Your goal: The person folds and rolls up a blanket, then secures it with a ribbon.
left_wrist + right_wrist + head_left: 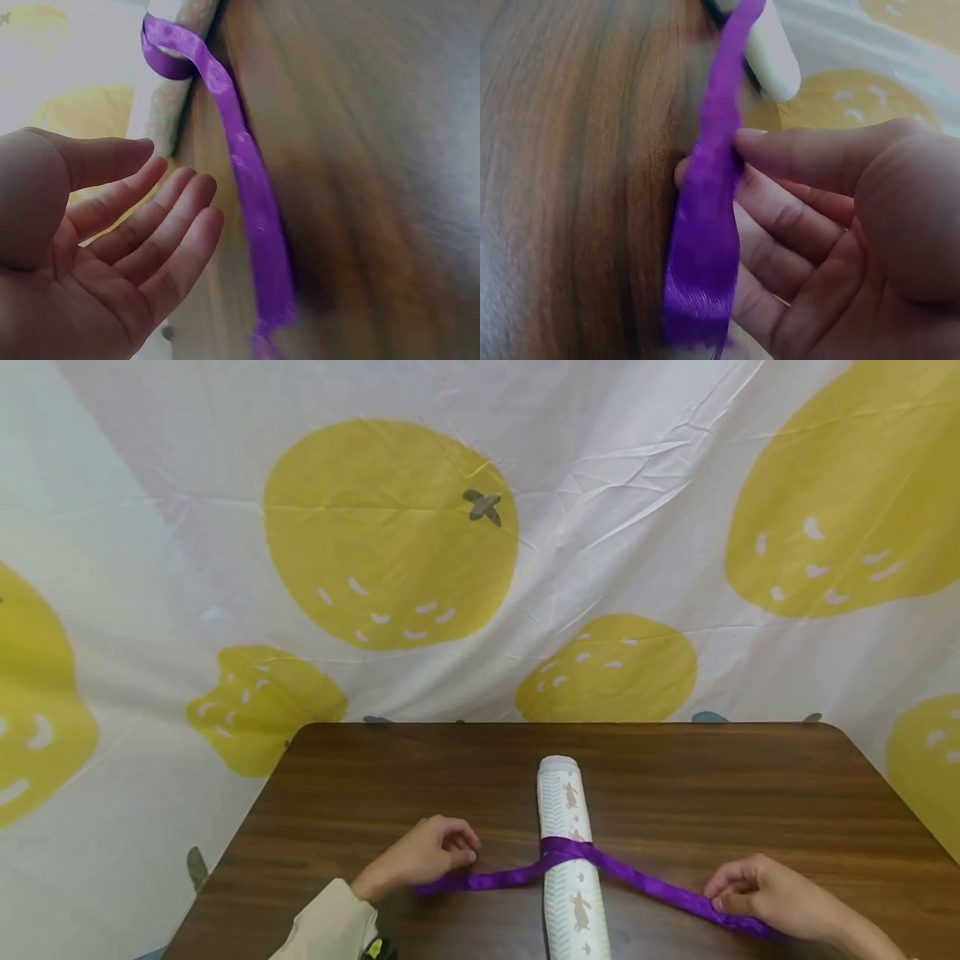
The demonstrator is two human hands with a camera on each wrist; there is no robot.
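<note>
A white roll (pixel 576 902) printed with rabbits and zigzag stripes lies lengthwise on the table. Round its middle goes a purple ribbon (pixel 637 881), its two ends stretching out to the left and right. My right hand (pixel 780 893) pinches the right end between thumb and forefinger, with a short tail hanging past the fingers (pixel 780 202). My left hand (pixel 431 852) is beside the left length of ribbon, its fingers (pixel 172 247) loosely bent and holding nothing. In the left wrist view the ribbon (pixel 251 187) runs past those fingertips, apart from them.
The brown wood-grain table (pixel 420 768) has rounded far corners. Behind it hangs a white cloth (pixel 600 510) with large yellow fruit prints, reaching the table's back edge. A dark wristband (pixel 378 948) shows at the left cuff.
</note>
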